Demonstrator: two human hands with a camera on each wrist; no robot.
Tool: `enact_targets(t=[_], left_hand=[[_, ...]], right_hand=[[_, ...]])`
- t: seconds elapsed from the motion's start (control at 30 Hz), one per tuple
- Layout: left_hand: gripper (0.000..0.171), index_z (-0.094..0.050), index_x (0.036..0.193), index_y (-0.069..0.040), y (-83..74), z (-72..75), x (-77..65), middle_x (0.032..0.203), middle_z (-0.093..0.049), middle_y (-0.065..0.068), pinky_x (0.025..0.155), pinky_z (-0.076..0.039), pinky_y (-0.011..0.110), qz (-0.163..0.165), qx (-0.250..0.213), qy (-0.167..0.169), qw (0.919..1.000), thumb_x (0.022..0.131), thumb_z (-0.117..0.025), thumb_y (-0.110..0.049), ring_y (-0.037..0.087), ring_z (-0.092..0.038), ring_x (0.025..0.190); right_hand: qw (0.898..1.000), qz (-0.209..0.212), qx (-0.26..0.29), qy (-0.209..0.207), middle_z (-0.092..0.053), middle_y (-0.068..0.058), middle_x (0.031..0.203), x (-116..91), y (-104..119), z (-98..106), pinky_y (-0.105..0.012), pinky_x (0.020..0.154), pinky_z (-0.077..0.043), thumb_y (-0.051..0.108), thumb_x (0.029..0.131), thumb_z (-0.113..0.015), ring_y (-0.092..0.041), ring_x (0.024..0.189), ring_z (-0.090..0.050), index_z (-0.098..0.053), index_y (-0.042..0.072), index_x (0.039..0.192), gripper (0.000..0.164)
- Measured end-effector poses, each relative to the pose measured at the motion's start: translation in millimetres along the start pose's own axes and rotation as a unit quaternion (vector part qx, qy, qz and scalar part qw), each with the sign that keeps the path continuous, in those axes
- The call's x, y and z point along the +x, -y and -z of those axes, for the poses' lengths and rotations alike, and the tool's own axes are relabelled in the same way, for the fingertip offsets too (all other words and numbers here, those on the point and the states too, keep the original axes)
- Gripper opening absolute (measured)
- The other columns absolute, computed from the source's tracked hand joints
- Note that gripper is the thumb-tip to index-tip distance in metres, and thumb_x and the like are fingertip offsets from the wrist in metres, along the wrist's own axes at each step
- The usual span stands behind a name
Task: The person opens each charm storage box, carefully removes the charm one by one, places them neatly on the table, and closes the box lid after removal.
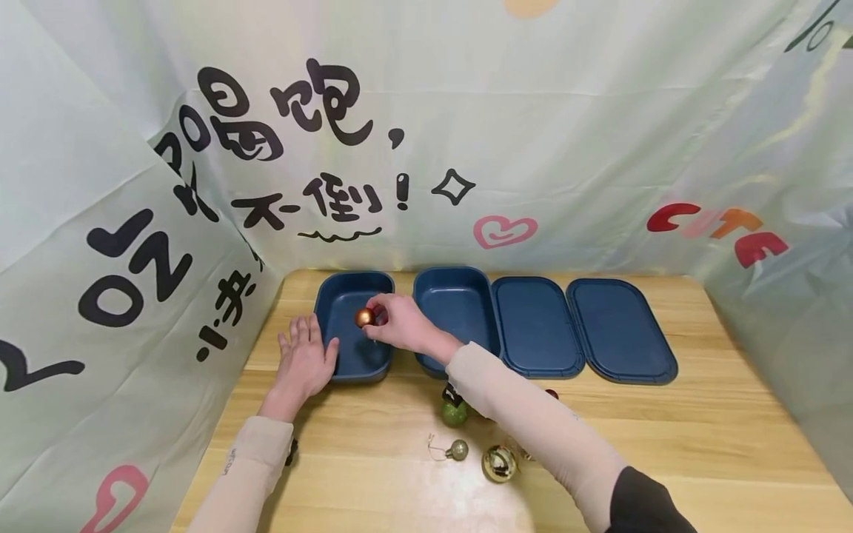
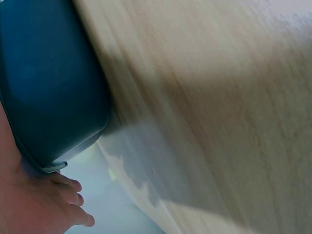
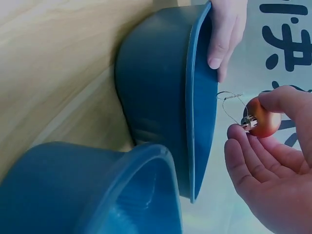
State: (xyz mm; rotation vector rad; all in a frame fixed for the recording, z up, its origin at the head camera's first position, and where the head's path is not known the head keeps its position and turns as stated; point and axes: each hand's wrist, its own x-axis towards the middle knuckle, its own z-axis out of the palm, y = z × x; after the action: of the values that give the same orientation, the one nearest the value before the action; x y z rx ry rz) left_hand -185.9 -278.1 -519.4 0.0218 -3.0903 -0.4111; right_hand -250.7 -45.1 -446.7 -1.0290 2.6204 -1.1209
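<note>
A copper-coloured Christmas ball (image 1: 364,317) is pinched between the thumb and fingers of my right hand (image 1: 403,323), above the left blue box (image 1: 355,374). In the right wrist view the ball (image 3: 265,118) shows a silver cap and a thin string loop (image 3: 229,95). My left hand (image 1: 306,357) rests against the left side of that box with its fingers straight, the thumb at the rim. The left wrist view shows the box wall (image 2: 53,83) and the left hand (image 2: 41,204) beside it. Inside the left box I see only bare blue floor.
A second blue box (image 1: 456,296) stands to the right, then two flat blue lids (image 1: 538,326). Nearer on the wooden table (image 1: 373,459) lie a green ball (image 1: 455,413), a small glittery ball (image 1: 457,449) and a gold ball (image 1: 499,463). The right forearm partly hides other ornaments. Printed cloth walls surround the table.
</note>
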Motion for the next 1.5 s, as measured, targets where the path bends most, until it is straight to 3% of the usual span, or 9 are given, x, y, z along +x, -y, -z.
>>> enact_targets(t=[0.23, 0.97, 1.2, 1.5], left_hand=[[0.079, -0.014, 0.161, 0.017, 0.1, -0.3, -1.9, 0.166, -0.016, 0.043, 0.123, -0.008, 0.077, -0.004, -0.003, -0.005, 1.0000, 0.113, -0.035, -0.042, 0.058, -0.012, 0.157], [0.079, -0.012, 0.162, 0.016, -0.4, 0.7, -2.6, 0.167, -0.015, 0.043, 0.123, -0.008, 0.077, -0.004, -0.003, -0.003, 1.0000, 0.113, -0.035, -0.041, 0.057, -0.011, 0.158], [0.078, -0.013, 0.161, 0.017, -1.1, 0.0, -2.8, 0.166, -0.016, 0.043, 0.122, -0.009, 0.077, -0.008, -0.003, -0.010, 0.9999, 0.113, -0.036, -0.040, 0.057, -0.012, 0.158], [0.079, -0.010, 0.161, 0.017, -0.9, 0.1, -2.9, 0.167, -0.013, 0.043, 0.122, -0.007, 0.078, -0.011, -0.006, -0.002, 0.9999, 0.113, -0.035, -0.041, 0.058, -0.009, 0.157]], right_hand=[[0.999, 0.018, 0.015, -0.025, -0.075, -0.007, 0.096, -24.6, -3.8, 7.1, -0.020, 0.068, -0.053, 0.018, 0.092, -0.081, -0.014, 0.079, -0.068, -0.072, 0.005, 0.117, 0.029], [0.998, 0.021, 0.009, -0.053, -0.072, -0.009, 0.101, -94.4, -24.4, 25.7, -0.022, 0.071, -0.055, 0.012, 0.089, -0.082, -0.023, 0.084, -0.073, -0.071, 0.001, 0.120, 0.034], [0.997, 0.000, 0.020, -0.076, -0.073, -0.008, 0.102, -112.6, -30.9, 33.4, -0.033, 0.074, -0.062, 0.012, 0.088, -0.083, -0.022, 0.085, -0.073, -0.072, 0.003, 0.120, 0.034], [0.994, -0.026, 0.031, -0.104, -0.074, -0.006, 0.102, -140.3, -41.3, 41.4, -0.030, 0.075, -0.061, 0.013, 0.088, -0.084, -0.018, 0.085, -0.072, -0.072, 0.004, 0.120, 0.035]])
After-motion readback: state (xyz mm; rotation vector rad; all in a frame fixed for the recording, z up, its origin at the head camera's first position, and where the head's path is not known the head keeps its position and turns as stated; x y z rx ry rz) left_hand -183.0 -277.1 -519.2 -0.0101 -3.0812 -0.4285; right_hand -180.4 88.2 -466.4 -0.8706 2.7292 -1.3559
